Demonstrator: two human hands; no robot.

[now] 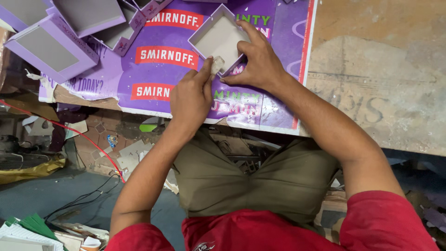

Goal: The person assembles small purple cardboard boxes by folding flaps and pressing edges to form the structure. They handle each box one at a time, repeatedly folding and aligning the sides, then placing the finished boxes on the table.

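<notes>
Head view, only one: we see the left hand point(190, 95) pinching a small whitish wad point(217, 64), maybe cloth or sponge, hard to tell, pressed against the near wall of a small open box point(218, 39) with lilac rim and pale grey inside. The right hand point(260, 62) grips that box from its 3 o'clock side, fingers curled over the rim, thumb low on the near wall, so it is closed on the box. The box sits on a purple printed sheet point(162, 74) spread over a worn wooden bench point(381, 83), at about 12 o'clock from the person's lap. At 10 to 11 o'clock of the box we see a cluster of finished-looking lilac boxes point(51, 46), same lilac outside and grey lining, lying touching and overlapping. As for progress, we judge the work on this box is mid-way: the walls stand up and the lining looks in place, and the wad is being rubbed along one edge, likely smoothing or wiping; other edges may be left, which we cannot tell. The box looks square, shallow, clean inside, corners sharp. At 7 to 8 o'clock, below the bench, the floor has card scraps point(132, 153) and a red cable point(88, 139).
</notes>
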